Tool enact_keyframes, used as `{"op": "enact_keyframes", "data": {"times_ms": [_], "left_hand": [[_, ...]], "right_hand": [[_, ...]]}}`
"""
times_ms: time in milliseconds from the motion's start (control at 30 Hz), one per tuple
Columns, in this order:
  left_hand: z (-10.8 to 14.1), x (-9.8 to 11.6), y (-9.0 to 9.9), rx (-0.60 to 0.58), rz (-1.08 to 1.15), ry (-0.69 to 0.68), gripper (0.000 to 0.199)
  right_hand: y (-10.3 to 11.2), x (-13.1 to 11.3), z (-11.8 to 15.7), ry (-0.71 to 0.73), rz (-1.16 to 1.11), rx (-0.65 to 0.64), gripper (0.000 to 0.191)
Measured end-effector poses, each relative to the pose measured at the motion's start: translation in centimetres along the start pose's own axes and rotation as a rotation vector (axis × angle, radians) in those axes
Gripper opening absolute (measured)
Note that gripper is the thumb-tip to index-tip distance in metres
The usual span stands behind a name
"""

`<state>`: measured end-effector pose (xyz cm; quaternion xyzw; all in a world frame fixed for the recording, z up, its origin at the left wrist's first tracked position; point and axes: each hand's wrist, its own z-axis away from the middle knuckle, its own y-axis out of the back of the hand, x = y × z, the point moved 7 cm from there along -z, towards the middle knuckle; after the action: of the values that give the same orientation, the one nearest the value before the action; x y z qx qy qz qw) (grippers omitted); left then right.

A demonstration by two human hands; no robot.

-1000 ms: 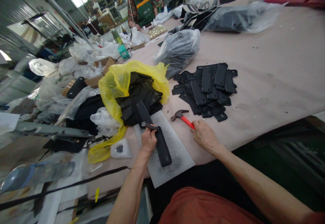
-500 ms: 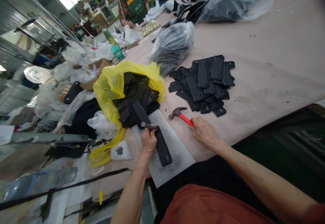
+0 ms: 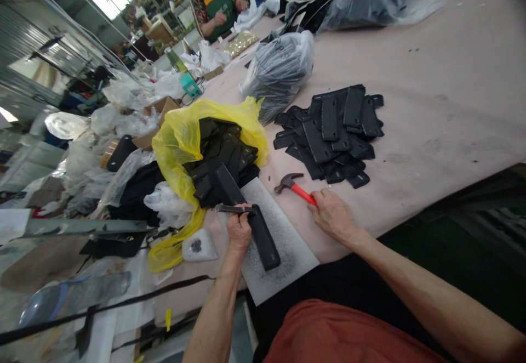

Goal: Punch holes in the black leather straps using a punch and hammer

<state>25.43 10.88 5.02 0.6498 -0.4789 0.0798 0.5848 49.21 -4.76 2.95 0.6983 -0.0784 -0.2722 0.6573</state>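
My left hand [image 3: 239,230] is closed on a metal punch [image 3: 230,208], which lies nearly level across a long black piece [image 3: 265,239]. That piece rests on a speckled white board [image 3: 293,245], and its upper end reaches toward the yellow bag. To the right, my right hand [image 3: 333,213] is wrapped round the red handle of a claw hammer [image 3: 303,192]. The hammer's dark head is low over the table, just right of the board. A pile of black pieces [image 3: 329,132] sits beyond the hammer.
A yellow bag [image 3: 175,132] of black pieces stands left of the board. Behind it is a grey plastic-wrapped bundle [image 3: 281,69]. A small bag [image 3: 200,245] with dark bits lies near my left wrist. Across the table [image 3: 431,89] a person [image 3: 217,9] is at work.
The punch in my left hand has swung from pointing toward the camera to lying more sideways, its end farther left. The other person's hands have lifted. My right hand and the hammer are almost still.
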Motion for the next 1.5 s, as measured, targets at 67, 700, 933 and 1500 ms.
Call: {"op": "enact_keyframes", "data": {"times_ms": [67, 700, 933, 1500], "left_hand": [[0.0, -0.05, -0.05, -0.004, 0.009, 0.003, 0.023], [0.19, -0.26, -0.6, 0.007, 0.016, -0.007, 0.023], [0.22, -0.09, -0.57, 0.011, 0.043, -0.016, 0.023], [0.14, -0.3, -0.55, -0.001, 0.046, 0.028, 0.024]], "right_hand": [[-0.04, -0.01, -0.01, 0.001, 0.0, 0.001, 0.014], [-0.13, -0.31, 0.13, 0.02, -0.001, 0.06, 0.014], [-0.06, -0.37, 0.15, 0.018, 0.009, 0.057, 0.015], [0.12, -0.33, 0.21, 0.028, 0.016, 0.068, 0.014]]}}
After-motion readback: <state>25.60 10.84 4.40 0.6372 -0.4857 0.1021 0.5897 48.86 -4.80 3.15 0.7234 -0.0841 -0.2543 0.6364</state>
